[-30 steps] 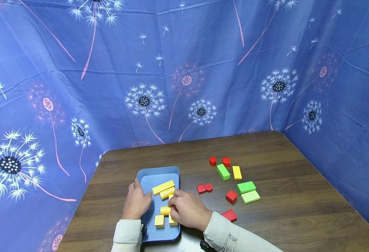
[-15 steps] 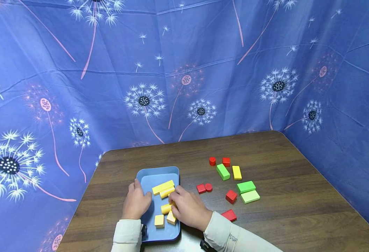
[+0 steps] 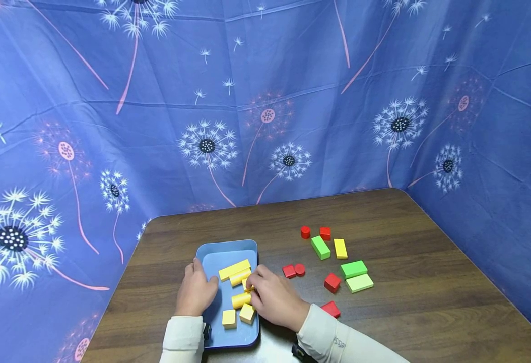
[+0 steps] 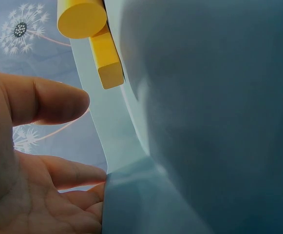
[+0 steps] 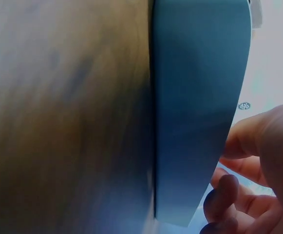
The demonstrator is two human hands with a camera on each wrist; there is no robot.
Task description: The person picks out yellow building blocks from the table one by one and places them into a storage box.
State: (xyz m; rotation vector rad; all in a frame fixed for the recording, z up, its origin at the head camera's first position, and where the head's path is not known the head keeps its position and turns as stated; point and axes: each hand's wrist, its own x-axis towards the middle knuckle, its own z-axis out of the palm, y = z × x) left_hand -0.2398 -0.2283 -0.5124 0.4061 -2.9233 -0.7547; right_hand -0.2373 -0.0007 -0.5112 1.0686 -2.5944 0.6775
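Note:
A blue tray (image 3: 215,254) holds several yellow blocks. Along its left side lies my left hand (image 3: 196,290), thumb extended over the inside and other fingers against the outer wall in the left wrist view. Reaching over the right rim, my right hand (image 3: 276,297) pinches a yellow block (image 3: 245,285), partly covered by the fingers. Around it in the tray are a long yellow block (image 3: 235,270), a yellow cylinder (image 3: 240,278), a second yellow cylinder (image 3: 241,300) and two yellow cubes, one turned at an angle (image 3: 247,313). In the right wrist view the tray wall hides my fingertips.
Right of the tray, loose blocks lie on the wooden table (image 3: 397,242): several red pieces, among them a red cube (image 3: 332,283), green blocks such as a bright green one (image 3: 321,247), and a yellow block (image 3: 340,248). A patterned blue cloth (image 3: 256,126) hangs behind.
My right hand has shifted slightly rightward, uncovering more of the lower cylinder and cube. That cube has turned at an angle. The left hand and tray stay put.

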